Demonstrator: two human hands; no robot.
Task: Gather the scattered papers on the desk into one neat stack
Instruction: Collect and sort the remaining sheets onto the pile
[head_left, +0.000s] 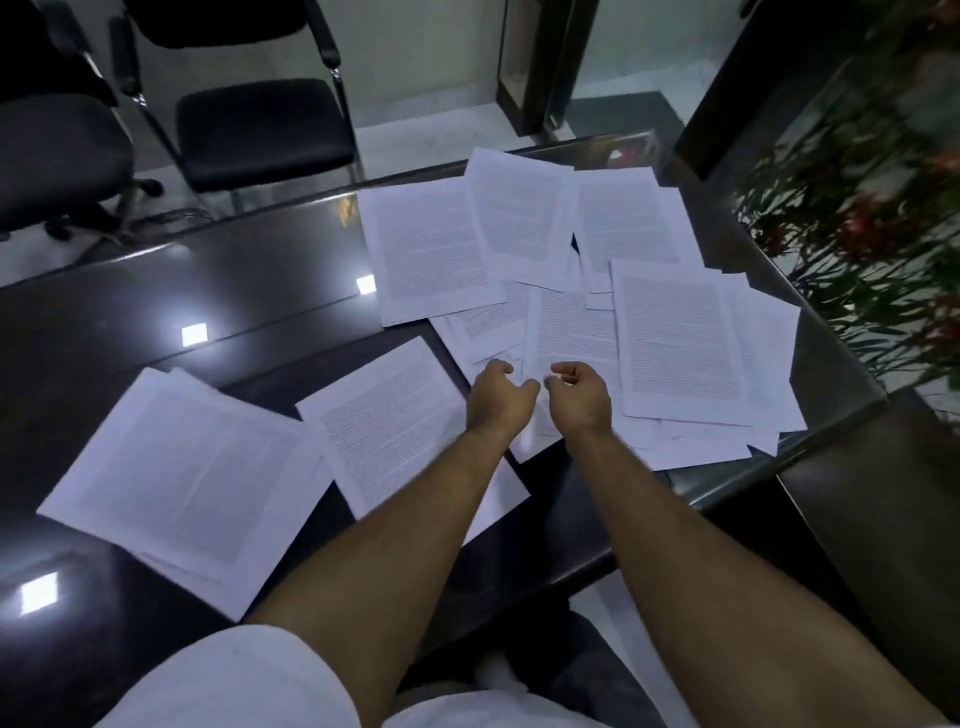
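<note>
Several white printed sheets lie scattered on a dark glossy desk (234, 270). A small pile (182, 478) lies at the near left, a single sheet (395, 421) beside it. An overlapping spread of papers (597, 291) covers the desk's right half. My left hand (498, 397) and my right hand (582, 395) hover side by side over the near edge of that spread, fingers loosely curled. Neither hand holds anything. Parts of the sheets under my hands are hidden.
Two black chairs (260, 124) stand beyond the desk's far edge. A plant with red flowers (857, 208) rises at the right, close to the desk's right edge. Ceiling lights reflect on the bare left part of the desk.
</note>
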